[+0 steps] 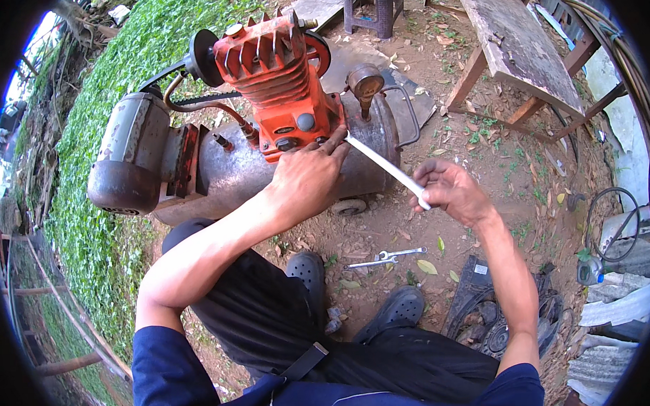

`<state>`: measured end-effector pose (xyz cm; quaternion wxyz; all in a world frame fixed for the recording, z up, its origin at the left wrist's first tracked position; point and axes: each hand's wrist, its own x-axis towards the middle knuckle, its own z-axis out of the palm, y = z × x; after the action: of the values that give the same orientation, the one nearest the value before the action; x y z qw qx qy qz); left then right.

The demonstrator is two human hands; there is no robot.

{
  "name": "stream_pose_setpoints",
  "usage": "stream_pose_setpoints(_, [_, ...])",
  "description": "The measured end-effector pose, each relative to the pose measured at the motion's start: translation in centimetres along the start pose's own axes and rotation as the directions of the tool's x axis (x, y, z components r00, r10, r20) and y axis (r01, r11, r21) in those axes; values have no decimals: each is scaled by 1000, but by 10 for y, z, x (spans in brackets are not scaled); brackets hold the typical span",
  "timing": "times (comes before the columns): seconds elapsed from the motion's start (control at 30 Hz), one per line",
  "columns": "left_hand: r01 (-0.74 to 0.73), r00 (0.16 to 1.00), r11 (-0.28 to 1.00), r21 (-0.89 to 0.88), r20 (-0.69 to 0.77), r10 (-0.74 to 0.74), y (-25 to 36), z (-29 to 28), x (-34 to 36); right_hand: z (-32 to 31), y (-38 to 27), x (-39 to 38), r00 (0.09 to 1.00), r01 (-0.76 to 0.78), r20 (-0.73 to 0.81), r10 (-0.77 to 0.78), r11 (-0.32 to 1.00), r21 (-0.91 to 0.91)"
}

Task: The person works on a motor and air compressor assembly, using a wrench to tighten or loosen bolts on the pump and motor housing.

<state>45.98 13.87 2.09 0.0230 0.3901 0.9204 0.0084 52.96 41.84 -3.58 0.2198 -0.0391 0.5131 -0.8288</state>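
Note:
An orange-red compressor pump [274, 83] with cooling fins stands on a worn metal air tank [227, 167]. My left hand [306, 175] reaches to the pump's base, its fingers stretched out against the right corner of the flange beside the wrench's far end. My right hand [453, 191] is closed around the near end of a long, light-coloured wrench [381, 162], thumb and fingers pinching it. The wrench slants from that hand up to the base corner, where my left fingertips partly hide its head. Two combination wrenches [388, 259] lie on the dirt between my feet and the tank.
A grey electric motor [131, 152] sits on the tank's left end, linked to the pump by a belt. Right of the pump rises a round pressure gauge [364, 81]. A wooden bench [527, 45] stands upper right. Black parts [494, 333] lie lower right near corrugated sheets [603, 365].

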Motion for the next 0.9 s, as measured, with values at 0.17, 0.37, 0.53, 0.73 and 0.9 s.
stream_pose_setpoints(0.17, [49, 992, 999, 23, 111, -51, 3, 2, 5, 22, 13, 6, 990, -29, 129, 49, 988, -154])
stream_pose_setpoints(0.37, [48, 998, 998, 45, 27, -49, 0, 7, 6, 40, 35, 16, 977, 103, 202, -61, 974, -202])
stream_pose_setpoints(0.53, [40, 999, 997, 68, -19, -39, -7, 10, 7, 50, 31, 19, 990, 11, 139, 18, 979, -204])
stream_pose_setpoints(0.73, [10, 1000, 1000, 23, 22, -11, -7, 2, 14, 61, 34, 26, 990, -12, 136, 46, 971, -240])
stream_pose_setpoints(0.9, [22, 993, 999, 42, 111, -26, -9, 1, 17, 70, 44, 34, 983, -58, 158, 94, 974, -217])
